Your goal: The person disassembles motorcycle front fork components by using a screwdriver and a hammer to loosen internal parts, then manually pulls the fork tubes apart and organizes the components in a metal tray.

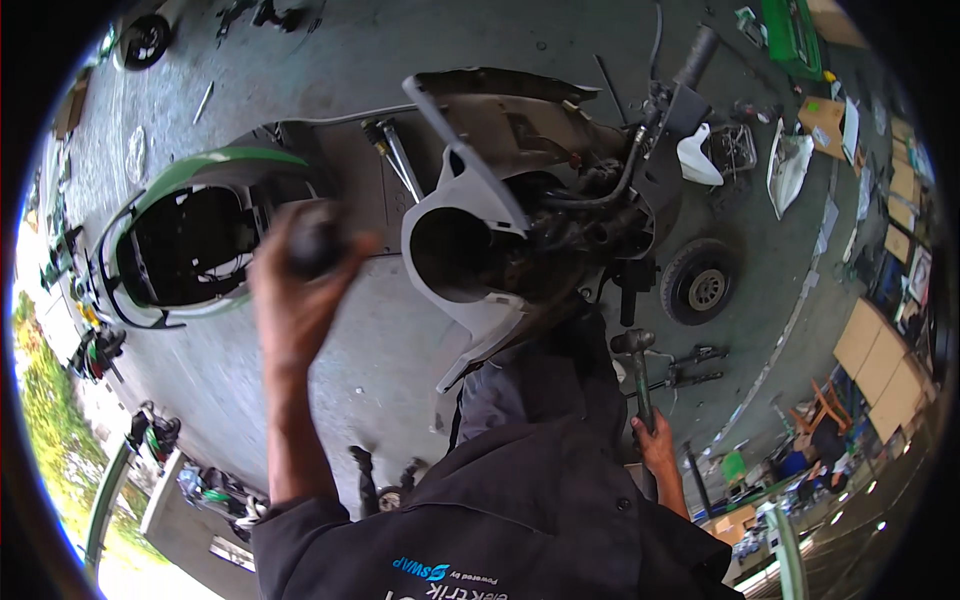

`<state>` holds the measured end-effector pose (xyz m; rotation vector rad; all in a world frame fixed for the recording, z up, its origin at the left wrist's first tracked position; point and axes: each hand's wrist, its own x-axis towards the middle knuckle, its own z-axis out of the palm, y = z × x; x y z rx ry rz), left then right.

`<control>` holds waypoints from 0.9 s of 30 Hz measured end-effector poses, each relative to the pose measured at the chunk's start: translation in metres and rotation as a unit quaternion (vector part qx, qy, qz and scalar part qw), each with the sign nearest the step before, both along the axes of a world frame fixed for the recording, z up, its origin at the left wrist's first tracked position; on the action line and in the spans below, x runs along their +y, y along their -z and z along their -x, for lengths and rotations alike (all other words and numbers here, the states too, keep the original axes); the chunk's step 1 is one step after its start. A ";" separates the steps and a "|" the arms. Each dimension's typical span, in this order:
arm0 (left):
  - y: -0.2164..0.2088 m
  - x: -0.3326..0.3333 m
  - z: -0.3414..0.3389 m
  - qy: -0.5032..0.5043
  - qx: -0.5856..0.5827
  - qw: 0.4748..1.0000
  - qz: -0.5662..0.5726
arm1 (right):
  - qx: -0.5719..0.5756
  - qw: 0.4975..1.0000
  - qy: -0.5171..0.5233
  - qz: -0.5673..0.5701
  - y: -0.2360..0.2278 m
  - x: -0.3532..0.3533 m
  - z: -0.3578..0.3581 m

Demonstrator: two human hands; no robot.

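Note:
My raised left hand (288, 300) is closed around a dark, round-ended thing (318, 240). Motion blur hides what kind of thing it is. Low at my right side, my right hand (656, 445) grips the handle of a hammer (641, 375), its head pointing up and away from me. In front of me stands a partly stripped scooter. Its grey front panel (455, 195) curves around a dark opening. The green-edged rear body (215, 160) is open on top, to the left of my left hand. Shiny metal tools (400, 160) lie on the footboard.
The handlebar grip (697, 55) sticks out at the far right of the scooter. A wheel (698, 282) lies on the floor to the right, near white body panels (790, 165). Cardboard boxes (868, 340) line the right edge. Another wheel (146, 42) is at the far left.

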<state>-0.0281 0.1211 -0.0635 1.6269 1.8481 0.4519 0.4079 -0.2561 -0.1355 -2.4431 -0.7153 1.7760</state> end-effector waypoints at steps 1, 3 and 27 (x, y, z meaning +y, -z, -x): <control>0.012 -0.003 -0.010 -0.004 -0.022 0.997 0.077 | 0.006 1.000 -0.001 -0.023 -0.003 -0.005 -0.004; 0.034 -0.015 -0.013 -0.021 -0.048 0.987 0.151 | 0.017 1.000 0.003 -0.018 -0.029 0.033 0.010; 0.167 -0.096 0.023 -0.373 -0.496 0.784 -0.005 | 0.245 0.901 0.328 -0.143 -0.036 0.266 0.101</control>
